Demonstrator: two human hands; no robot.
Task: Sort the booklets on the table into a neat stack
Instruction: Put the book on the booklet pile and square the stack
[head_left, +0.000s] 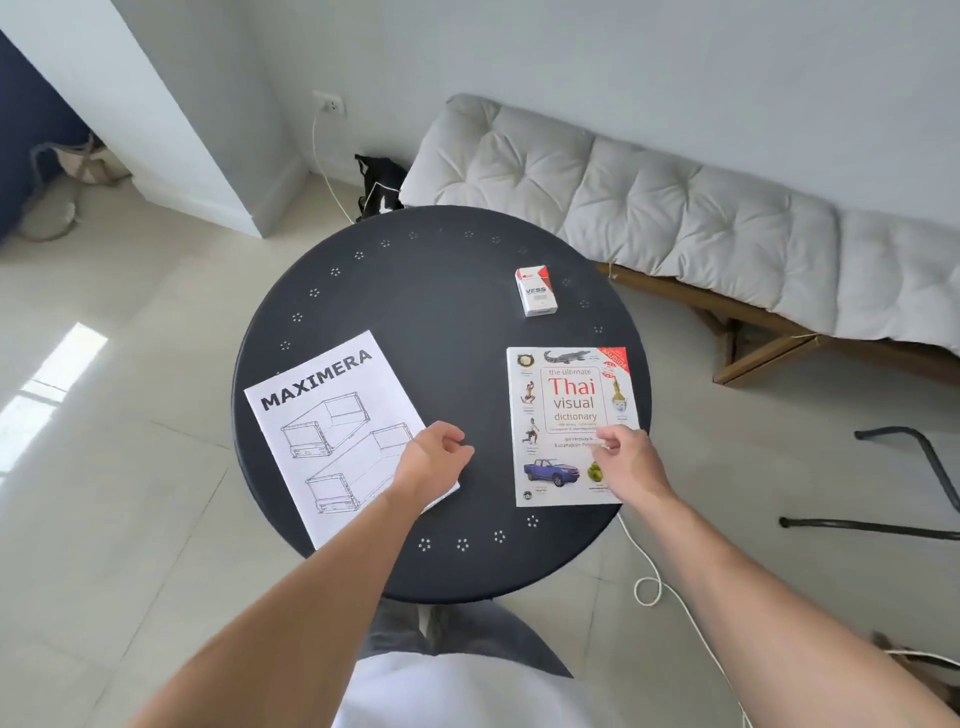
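Over near-left part of round dark table (441, 291): left hand (434, 457), fingers loosely curled inward, not gripping anything, wrist and heel over the right near corner of MAXIMERA booklet (322, 431). Contact with paper unclear. Booklet white, line drawings of drawers, lying flat and rotated, its near corner reaching table's near-left edge, left corner close to left edge.

Over near-right part of table: right hand (626, 460), thumb and forefinger drawn close together in a loose pinch above the lower right of Thai visual dictionary (566, 410), other fingers curled. Cannot tell if fingertips touch the cover. Dictionary flat, face up, roughly square to viewer, right edge close to table's right rim, near edge short of the dotted hole pattern along rim. Well apart from MAXIMERA booklet, bare tabletop between.

Toward far-right of table: VESS pack (536, 291), white and red, lying apart from the dictionary.

Beyond table: cushioned bench (675, 208) along wall, white cable (649, 587) on tiled floor, black bag (376, 184) by far edge.
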